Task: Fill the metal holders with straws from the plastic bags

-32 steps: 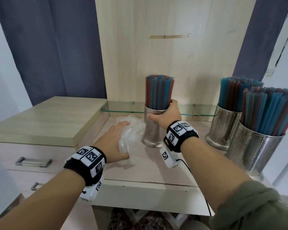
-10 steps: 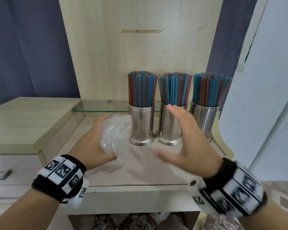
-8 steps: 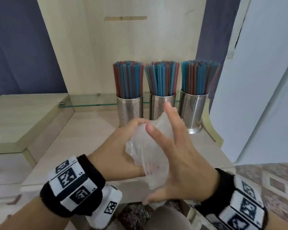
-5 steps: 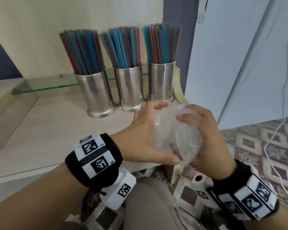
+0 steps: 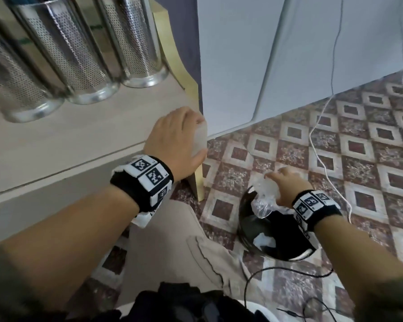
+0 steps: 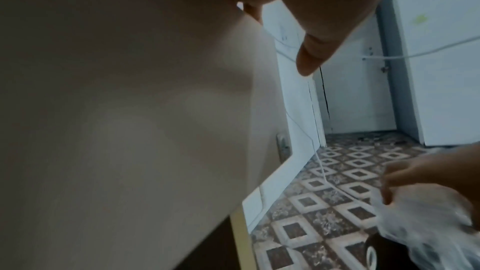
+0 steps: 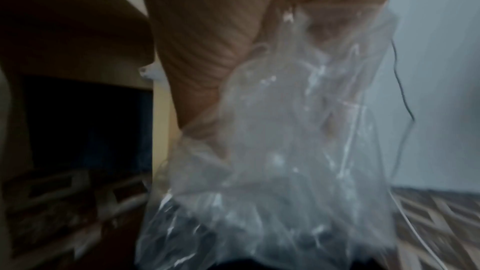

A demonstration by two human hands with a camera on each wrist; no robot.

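Home room, patterned floor tiles (image 5: 356,147), wooden desk (image 5: 56,140)

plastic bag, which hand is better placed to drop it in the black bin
Right. The right hand already holds the crumpled plastic bag directly over the black bin on the floor, while the left hand rests on the table corner.

- I see a floor (image 5: 335,145) of brown and cream diamond tiles
- A pale wooden desk (image 5: 56,140) stands beside a white wall (image 5: 289,43)
- White cables (image 5: 321,126) trail down it
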